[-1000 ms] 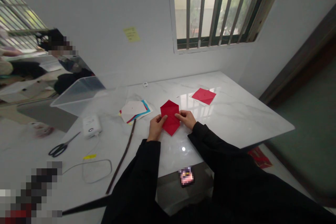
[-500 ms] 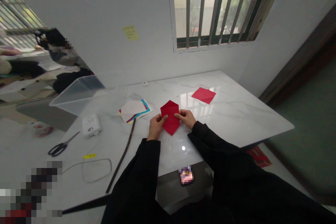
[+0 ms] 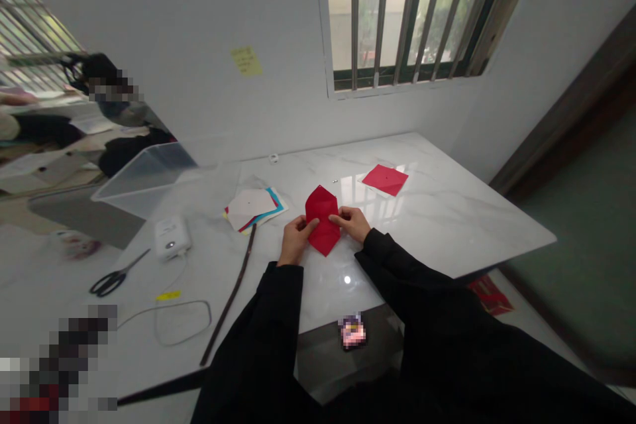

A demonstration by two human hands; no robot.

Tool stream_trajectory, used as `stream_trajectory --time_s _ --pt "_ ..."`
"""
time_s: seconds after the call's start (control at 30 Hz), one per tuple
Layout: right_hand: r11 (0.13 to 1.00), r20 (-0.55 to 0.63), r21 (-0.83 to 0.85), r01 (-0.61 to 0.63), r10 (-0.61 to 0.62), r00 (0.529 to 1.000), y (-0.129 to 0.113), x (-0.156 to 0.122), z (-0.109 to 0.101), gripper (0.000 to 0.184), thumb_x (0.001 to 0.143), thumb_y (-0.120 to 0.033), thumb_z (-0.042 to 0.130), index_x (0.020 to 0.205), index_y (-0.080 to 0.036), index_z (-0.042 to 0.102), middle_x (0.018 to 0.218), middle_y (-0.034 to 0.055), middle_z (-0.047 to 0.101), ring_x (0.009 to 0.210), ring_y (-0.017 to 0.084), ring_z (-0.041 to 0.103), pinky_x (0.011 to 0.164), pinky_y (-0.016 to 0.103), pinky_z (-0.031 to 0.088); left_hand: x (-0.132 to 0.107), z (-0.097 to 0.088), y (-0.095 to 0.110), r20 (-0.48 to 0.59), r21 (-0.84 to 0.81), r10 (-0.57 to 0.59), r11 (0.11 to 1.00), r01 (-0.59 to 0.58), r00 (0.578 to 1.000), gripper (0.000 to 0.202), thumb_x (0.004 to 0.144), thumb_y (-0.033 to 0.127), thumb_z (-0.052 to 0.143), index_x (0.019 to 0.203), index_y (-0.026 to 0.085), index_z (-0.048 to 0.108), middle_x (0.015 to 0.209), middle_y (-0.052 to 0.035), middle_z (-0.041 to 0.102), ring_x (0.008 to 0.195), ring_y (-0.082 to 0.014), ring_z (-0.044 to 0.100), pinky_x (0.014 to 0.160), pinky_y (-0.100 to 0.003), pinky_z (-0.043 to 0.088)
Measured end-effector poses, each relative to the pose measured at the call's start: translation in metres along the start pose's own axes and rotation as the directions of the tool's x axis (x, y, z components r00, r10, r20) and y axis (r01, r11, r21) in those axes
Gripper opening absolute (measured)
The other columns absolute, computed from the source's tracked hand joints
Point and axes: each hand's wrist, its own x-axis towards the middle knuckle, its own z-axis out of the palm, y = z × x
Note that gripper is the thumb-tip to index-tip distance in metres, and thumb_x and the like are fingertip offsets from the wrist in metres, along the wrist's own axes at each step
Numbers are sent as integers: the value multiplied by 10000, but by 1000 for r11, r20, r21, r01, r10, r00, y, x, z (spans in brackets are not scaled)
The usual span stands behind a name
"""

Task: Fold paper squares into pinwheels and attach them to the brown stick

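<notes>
Over the near part of the white marbled tabletop (image 3: 462, 212), a folded red paper (image 3: 323, 230) is held between two hands. Its long axis runs away from the person, leaning very slightly left at the far end; one pointed end faces the window wall (image 3: 278, 112), the other points back toward the person. The left hand (image 3: 294, 242) pinches its left edge, thumb on the upper face; the right hand (image 3: 354, 224) grips the right edge likewise. A pale-topped paper stack (image 3: 248, 209) lies to the left, a red sheet (image 3: 385, 179) farther off to the right.
</notes>
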Motion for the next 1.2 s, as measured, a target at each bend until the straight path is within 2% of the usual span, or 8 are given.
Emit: stream_trajectory --time_s 0.27,0.43,0.6,0.87,1.2 --pt "1000 20 13 14 -14 1000 2 0 -1 413 744 -559 750 714 -163 638 637 -1 627 576 122 526 549 246 394 -3 2 4 6 -13 -22 1000 22 1000 423 640 446 880 892 150 715 851 -63 741 759 -207 675 740 -325 533" --pt "1000 35 -28 -10 11 999 2 -1 -2 447 756 -578 734 844 -140 744 753 53 719 708 192 632 619 287 486 -3 3 4 30 -13 -21 1000 21 999 458 632 461 885 925 148 725 868 -66 748 772 -214 680 754 -334 542" --pt "1000 60 -2 -27 27 998 3 -1 -1 460 754 -555 750 938 -134 782 849 77 756 755 208 669 691 320 531 -3 3 5 43 4 -25 1000 25 999 478 634 465 883 951 142 732 868 -73 748 776 -223 681 760 -349 549" --pt "998 69 -57 -16 20 997 1 -2 -2 443 770 -553 736 918 -139 789 815 73 754 723 197 667 660 308 539 -5 6 9 40 8 -61 998 61 997 471 616 469 895 917 145 732 864 -73 752 781 -232 690 766 -353 543" --pt "996 76 -91 -3 10 997 1 -3 -1 455 780 -579 720 865 -135 777 786 77 745 690 205 664 608 288 508 -5 6 8 84 35 -50 998 47 995 415 636 460 887 868 157 724 834 -57 741 758 -214 674 745 -334 537"
